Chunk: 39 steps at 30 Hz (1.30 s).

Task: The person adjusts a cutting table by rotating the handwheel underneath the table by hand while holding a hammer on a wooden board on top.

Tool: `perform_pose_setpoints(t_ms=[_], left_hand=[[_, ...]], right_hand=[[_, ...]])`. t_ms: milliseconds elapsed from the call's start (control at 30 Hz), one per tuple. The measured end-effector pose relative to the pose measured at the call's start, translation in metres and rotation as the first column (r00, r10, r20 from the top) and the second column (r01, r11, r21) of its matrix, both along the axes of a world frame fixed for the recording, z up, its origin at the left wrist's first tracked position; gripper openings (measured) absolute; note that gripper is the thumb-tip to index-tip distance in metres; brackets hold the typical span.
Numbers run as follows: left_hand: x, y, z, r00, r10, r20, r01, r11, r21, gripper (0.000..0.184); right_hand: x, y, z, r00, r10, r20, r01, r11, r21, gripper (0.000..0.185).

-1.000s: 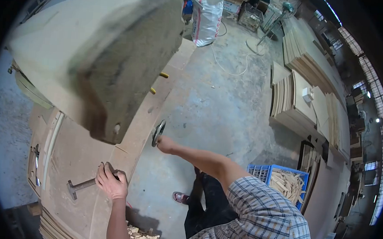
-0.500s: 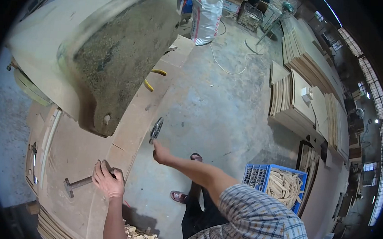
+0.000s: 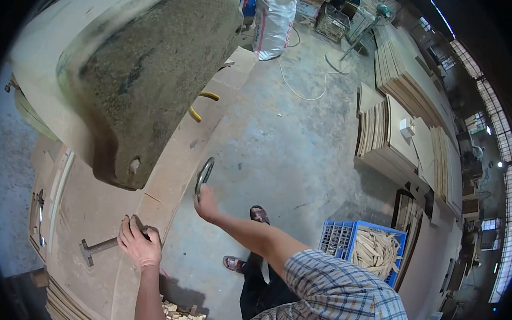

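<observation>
My left hand [image 3: 139,242] rests on the wooden worktop [image 3: 91,209], its fingers wrapped over the handle end of a hammer [image 3: 100,247] whose head points left. My right hand [image 3: 207,202] is closed on the rim of a metal handwheel [image 3: 205,173] at the worktop's right edge. Above and left of both hands is a large machine part with a rough, dusty dark face [image 3: 150,73]. Yellow-handled pliers [image 3: 196,114] lie partly under it on the board.
A blue crate [image 3: 353,246] of wood strips stands at the right, near my sandalled feet. Stacked boards [image 3: 393,132] line the right side. A white sack [image 3: 274,25], a cable and a fan [image 3: 383,11] are farther off. Wood pieces [image 3: 184,318] lie at the bottom.
My right hand has moved slightly down and left, still at the handwheel. The whole view has shifted a little, and more of the pliers shows. My left hand stays on the hammer.
</observation>
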<state>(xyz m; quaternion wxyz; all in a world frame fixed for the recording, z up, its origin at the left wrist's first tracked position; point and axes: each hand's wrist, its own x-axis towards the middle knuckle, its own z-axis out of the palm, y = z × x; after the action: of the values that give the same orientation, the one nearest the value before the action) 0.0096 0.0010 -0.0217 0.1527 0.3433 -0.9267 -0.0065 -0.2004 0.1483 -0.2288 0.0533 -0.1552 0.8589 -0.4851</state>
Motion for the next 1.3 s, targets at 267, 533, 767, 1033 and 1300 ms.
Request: perform_pose_setpoints(t_ms=[267,533,767,1033,1300], left_hand=[[0.002,-0.007,0.001,0.999,0.009,-0.031,-0.01,1.0,-0.028,0.06],[0.0,-0.005,-0.002,0.999,-0.007,-0.053,0.004,0.999,-0.045,0.058],[0.004,-0.011,0.012,0.981,0.013,-0.196,-0.002,0.998,0.059,0.055],[0.012,-0.016,0.0,0.983,0.045,-0.176,-0.033,0.997,0.074,0.058],[0.012,-0.02,0.002,0.984,0.041,-0.174,-0.031,0.998,0.059,0.058]], right_hand=[[-0.083,-0.006,0.103,0.667,0.161,0.727,-0.027,0.981,-0.193,0.036],[-0.02,-0.023,0.058,0.993,-0.018,0.116,0.006,0.994,0.105,0.049],[-0.056,0.035,-0.017,0.83,0.526,0.184,-0.553,0.738,0.387,0.043],[-0.047,-0.024,0.102,0.769,0.041,0.638,0.166,0.951,-0.261,0.037],[-0.04,0.012,-0.022,0.838,0.489,-0.244,-0.396,0.851,0.345,0.034]])
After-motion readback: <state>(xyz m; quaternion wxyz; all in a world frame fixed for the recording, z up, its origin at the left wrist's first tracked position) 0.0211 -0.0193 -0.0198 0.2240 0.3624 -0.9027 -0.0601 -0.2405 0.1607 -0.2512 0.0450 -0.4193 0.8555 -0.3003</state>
